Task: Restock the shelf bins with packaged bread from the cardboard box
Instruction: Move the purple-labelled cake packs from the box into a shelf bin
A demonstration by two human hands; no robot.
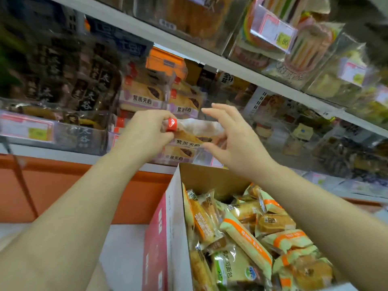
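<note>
Left hand (pixel 147 133) pinches the bread packet (pixel 199 127) by its red end, levelling it for the shelf bin (pixel 113 141); right hand (pixel 235 139), fingers spread open, seemingly ready to steady it.

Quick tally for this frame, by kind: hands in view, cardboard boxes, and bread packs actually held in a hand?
Hands: 2, the left hand and the right hand
Cardboard box: 1
Bread pack held: 1, pinched by the left hand
Total: 4
The loose packs in the box overlap too much to count.
</note>
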